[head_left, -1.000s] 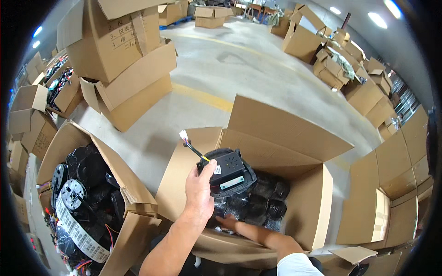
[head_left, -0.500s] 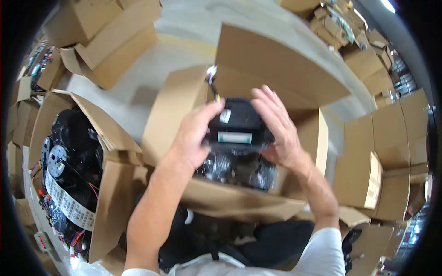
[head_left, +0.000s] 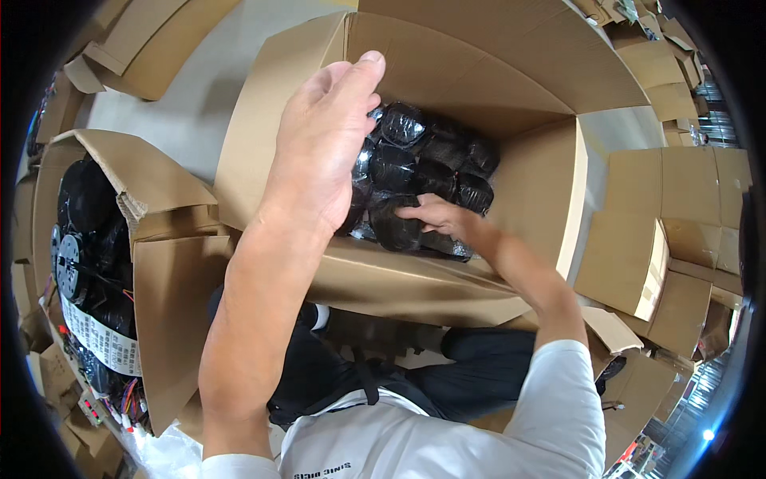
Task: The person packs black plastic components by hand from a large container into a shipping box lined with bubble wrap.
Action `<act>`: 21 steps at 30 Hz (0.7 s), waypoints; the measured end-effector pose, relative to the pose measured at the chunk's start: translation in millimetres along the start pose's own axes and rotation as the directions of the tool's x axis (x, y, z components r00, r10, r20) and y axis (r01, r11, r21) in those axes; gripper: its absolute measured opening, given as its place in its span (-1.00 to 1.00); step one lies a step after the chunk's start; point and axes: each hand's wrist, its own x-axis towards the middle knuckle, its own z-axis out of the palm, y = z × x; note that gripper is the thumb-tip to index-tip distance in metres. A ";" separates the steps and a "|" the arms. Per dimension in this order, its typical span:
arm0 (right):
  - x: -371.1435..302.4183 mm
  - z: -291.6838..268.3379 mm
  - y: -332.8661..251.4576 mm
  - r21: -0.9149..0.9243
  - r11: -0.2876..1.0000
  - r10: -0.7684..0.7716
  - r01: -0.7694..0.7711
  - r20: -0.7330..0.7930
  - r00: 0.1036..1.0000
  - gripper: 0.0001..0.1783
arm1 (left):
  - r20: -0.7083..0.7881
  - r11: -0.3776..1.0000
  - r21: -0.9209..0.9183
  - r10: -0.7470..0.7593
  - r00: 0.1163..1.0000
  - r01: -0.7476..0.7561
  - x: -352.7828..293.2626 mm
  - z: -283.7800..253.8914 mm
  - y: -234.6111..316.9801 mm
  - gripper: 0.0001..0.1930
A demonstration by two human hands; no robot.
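A large cardboard box (head_left: 520, 180) is open in front of me. Inside lie several black rounded pieces (head_left: 393, 166), packed side by side in shiny clear wrap. My right hand (head_left: 440, 215) reaches down into the box and grips a black wrapped piece (head_left: 395, 225) at its near side, thumb and forefinger on it; its other fingers are partly hidden. My left hand (head_left: 331, 120) is raised above the box's left side, thumb stretched out and fingers loosely bent, with nothing visible in it. It covers part of the left row of pieces.
Another open cardboard box (head_left: 171, 263) at the left holds black motor-like parts (head_left: 68, 259), coloured wires and a white label strip (head_left: 96, 339). Cardboard boxes (head_left: 670, 215) stand at the right. Raised flaps (head_left: 503, 44) edge the box before me.
Both hands held a black unit with wires above the box; now my left hand is off it and raised higher, while my right is down among the wrapped pieces. The view has shifted.
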 end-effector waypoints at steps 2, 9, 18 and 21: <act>9.5 46.7 6.0 0.206 0.977 -0.062 0.055 0.025 0.998 -0.53 | -0.059 0.999 0.037 -0.001 0.998 0.003 -0.6 -11.5 0.8 -0.37; 40.5 44.3 52.1 -0.043 0.994 0.099 -0.104 -0.107 0.989 -0.69 | -0.066 0.999 0.036 0.027 0.997 -0.024 1.4 -12.3 11.3 -0.45; -42.7 1.0 -47.5 -0.752 0.579 -0.563 0.315 -0.090 0.822 -0.42 | 0.108 0.998 0.049 -0.054 0.993 0.049 14.8 -19.0 -20.4 -0.37; -137.7 2.7 -89.0 -0.796 0.521 -0.703 0.308 -0.196 0.684 -0.57 | 0.090 0.985 0.103 -0.150 0.985 0.141 30.2 -26.9 -31.0 -0.29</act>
